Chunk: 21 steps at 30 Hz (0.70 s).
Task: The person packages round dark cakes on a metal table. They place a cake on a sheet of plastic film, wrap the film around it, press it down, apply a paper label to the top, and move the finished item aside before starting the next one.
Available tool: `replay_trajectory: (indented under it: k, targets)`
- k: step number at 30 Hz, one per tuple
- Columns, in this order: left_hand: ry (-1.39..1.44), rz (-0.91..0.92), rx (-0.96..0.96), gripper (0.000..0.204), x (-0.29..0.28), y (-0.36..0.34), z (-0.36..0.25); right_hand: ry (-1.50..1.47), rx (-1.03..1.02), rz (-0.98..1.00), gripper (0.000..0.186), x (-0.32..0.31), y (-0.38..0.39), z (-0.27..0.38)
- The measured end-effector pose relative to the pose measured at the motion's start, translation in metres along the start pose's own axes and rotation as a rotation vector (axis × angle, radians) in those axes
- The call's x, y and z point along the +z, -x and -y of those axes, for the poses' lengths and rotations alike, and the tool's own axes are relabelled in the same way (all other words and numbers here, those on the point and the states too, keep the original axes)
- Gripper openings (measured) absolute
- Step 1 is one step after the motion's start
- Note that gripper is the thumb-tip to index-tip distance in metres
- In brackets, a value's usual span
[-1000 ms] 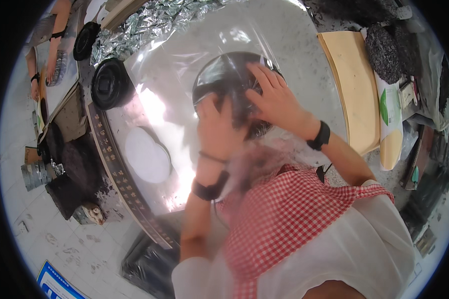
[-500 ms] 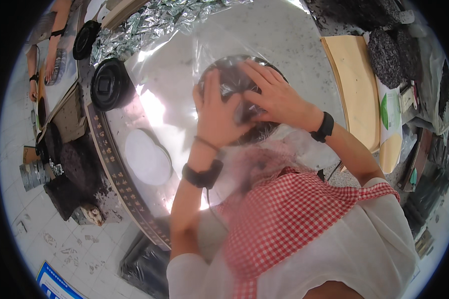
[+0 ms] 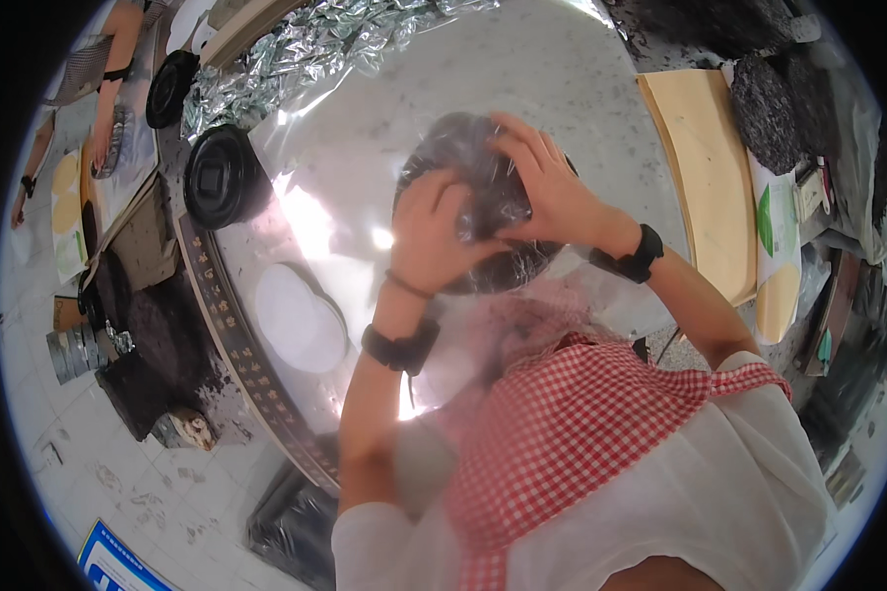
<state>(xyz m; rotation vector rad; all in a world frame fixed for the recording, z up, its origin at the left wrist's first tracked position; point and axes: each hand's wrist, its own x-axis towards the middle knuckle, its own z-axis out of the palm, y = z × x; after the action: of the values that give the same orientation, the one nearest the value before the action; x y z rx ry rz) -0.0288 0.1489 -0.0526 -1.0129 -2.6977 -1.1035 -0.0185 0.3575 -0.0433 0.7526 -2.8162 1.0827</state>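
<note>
A dark, round, cake-like slab (image 3: 463, 143) lies on the table in front of me beneath thin clear plastic film (image 3: 340, 128). My left hand (image 3: 432, 225) curves over its left side, fingers bent and thumb stretched toward the right hand. On the far right side, my right hand (image 3: 559, 195) bends its fingers round the rim, its thumb near the left thumb. Both hands press the film against the slab. Wrinkles and glare in the film blur the slab's surface, and my palms hide parts of its edge.
Crumpled silver foil (image 3: 286, 64) lies at the far left. Black round dishes (image 3: 222, 177) and white paper discs (image 3: 301, 317) sit left of the slab. Tan paper sheets (image 3: 705, 167) and dark lumps (image 3: 762, 108) are on the right. Another person's arm (image 3: 108, 108) works at the upper left.
My fingers, laid straighter across the slab before, are now bent round its sides. The hands have spread slightly, showing more of its middle. The other person's hand at the far left has shifted.
</note>
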Motion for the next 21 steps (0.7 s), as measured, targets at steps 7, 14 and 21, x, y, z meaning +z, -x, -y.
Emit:
replay_trajectory:
  k: [7,14,21]
  targets:
    - [-0.018,-0.242,-0.159,0.062,0.003,-0.005,-0.02,0.134,-0.031,0.129,0.063,0.002,0.003,-0.008]
    - [0.02,0.199,-0.089,0.059,-0.001,-0.005,0.003,-0.092,0.136,-0.094,0.066,0.004,0.002,-0.002]
    - [-0.109,0.006,-0.295,0.081,0.023,0.01,-0.041,0.373,-0.088,0.005,0.068,0.021,0.005,-0.008]
